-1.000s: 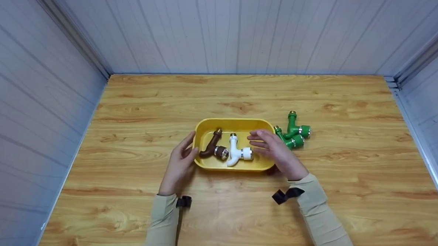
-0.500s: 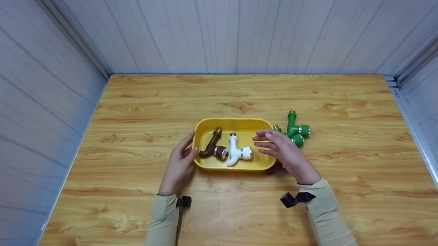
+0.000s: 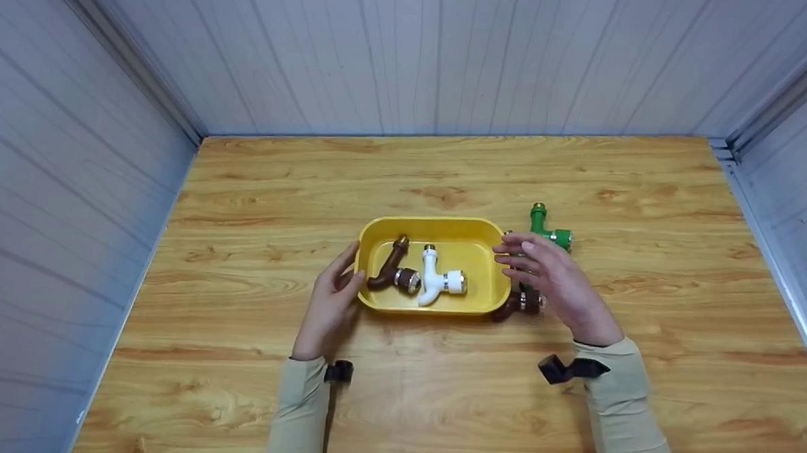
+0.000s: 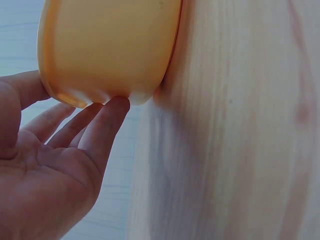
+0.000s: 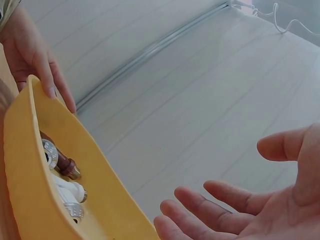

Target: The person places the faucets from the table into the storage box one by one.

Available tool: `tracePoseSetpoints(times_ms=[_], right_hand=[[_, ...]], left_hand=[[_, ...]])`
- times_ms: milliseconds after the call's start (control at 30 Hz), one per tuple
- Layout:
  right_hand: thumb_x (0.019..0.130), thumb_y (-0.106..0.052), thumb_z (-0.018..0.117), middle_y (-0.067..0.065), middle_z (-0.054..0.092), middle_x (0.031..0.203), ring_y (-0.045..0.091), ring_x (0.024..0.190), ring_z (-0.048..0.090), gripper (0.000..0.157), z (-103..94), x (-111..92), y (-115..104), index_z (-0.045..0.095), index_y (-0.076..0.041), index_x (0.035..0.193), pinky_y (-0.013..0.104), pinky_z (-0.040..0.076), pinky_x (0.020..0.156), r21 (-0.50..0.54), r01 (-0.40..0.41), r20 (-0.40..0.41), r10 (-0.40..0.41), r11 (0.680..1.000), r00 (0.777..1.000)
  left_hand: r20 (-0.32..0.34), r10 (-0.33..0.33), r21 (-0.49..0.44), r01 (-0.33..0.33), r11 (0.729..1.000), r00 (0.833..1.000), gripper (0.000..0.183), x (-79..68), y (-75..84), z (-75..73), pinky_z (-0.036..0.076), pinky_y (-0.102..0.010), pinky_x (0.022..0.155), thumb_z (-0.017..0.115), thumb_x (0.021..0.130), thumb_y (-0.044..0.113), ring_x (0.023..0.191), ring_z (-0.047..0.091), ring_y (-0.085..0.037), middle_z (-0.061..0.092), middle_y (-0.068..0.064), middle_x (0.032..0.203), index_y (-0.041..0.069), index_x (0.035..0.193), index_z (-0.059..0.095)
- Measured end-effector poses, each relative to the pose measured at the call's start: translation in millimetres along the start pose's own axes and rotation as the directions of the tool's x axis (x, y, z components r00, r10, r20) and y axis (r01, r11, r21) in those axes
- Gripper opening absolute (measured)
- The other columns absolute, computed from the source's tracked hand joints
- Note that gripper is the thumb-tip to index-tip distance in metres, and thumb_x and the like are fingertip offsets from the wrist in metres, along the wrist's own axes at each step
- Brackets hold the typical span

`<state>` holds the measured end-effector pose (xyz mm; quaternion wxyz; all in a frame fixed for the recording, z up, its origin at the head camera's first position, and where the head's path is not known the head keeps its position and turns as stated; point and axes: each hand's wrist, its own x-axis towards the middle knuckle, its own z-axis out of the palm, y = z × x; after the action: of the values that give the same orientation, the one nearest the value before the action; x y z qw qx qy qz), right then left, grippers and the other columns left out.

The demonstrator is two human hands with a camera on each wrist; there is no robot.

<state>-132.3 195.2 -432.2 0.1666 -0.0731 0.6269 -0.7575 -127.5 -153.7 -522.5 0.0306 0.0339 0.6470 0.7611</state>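
A yellow plastic bin (image 3: 431, 226) holds a brown faucet (image 3: 391, 267) and, to its right, a white faucet (image 3: 432, 279), both lying on its floor. My left hand (image 3: 325, 305) rests against the bin's left end, thumb at the rim; in the left wrist view its fingertips touch the outer wall (image 4: 110, 50). Over the bin's right edge hovers my right hand (image 3: 564, 284), fingers spread loosely with nothing held, its bare palm (image 5: 265, 210) showing in the right wrist view.
Outside the bin at the right lie a green faucet (image 3: 539, 219) and a second brown faucet (image 3: 527, 301). Another green one is mostly hidden behind the right hand. Panel walls (image 3: 411, 56) bound the wooden table (image 3: 274, 214) at the back and both sides.
My right hand has moved rightward from over the bin to its right edge, uncovering the outer brown faucet and covering much of the green ones. The left hand and bin stay put.
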Motion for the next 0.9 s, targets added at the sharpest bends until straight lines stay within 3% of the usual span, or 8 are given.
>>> tracePoseSetpoints(times_ms=[333, 700, 900], right_hand=[[0.104, -0.022, 0.039, 0.032, 0.044, 0.133, 0.044, 0.122, 0.045, 0.047, -10.2, -9, -1, 0.036, 0.013, 0.136, 0.054, 0.037, 0.104, 0.011, 0.027, -0.024, -0.026, 1.0, 0.999], [0.105, -0.021, 0.035, 0.023, 0.055, 0.127, 0.036, 0.119, 0.051, 0.043, -30.0, -18, -3, 0.042, 0.012, 0.132, 0.049, 0.041, 0.102, 0.045, 0.066, -0.051, -0.064, 0.997, 0.997], [0.106, -0.023, 0.035, 0.032, 0.048, 0.13, 0.035, 0.116, 0.054, 0.04, -40.2, -22, -3, 0.048, 0.007, 0.13, 0.046, 0.044, 0.101, 0.036, 0.083, -0.079, -0.08, 0.996, 0.994]], left_hand=[[-0.004, 0.005, 0.034, -0.005, 0.999, 1.0, 0.054, 0.8, 0.1, -0.5, 0.046, -0.043, 0.097, 0.052, 0.095, -0.004, 0.125, 0.046, -0.04, 0.034, -0.019, 0.149, 0.004, 0.146, 0.037], [-0.001, 0.002, 0.007, -0.002, 1.0, 1.0, 0.054, -0.1, 0.9, 0.5, 0.046, -0.044, 0.097, 0.052, 0.096, -0.004, 0.127, 0.043, -0.04, 0.033, -0.017, 0.15, 0.005, 0.147, 0.036], [0.002, -0.003, 0.024, 0.003, 1.0, 1.0, 0.054, -0.9, 0.8, -0.2, 0.045, -0.044, 0.097, 0.054, 0.096, 0.0, 0.128, 0.043, -0.039, 0.033, -0.017, 0.15, 0.006, 0.147, 0.037]])
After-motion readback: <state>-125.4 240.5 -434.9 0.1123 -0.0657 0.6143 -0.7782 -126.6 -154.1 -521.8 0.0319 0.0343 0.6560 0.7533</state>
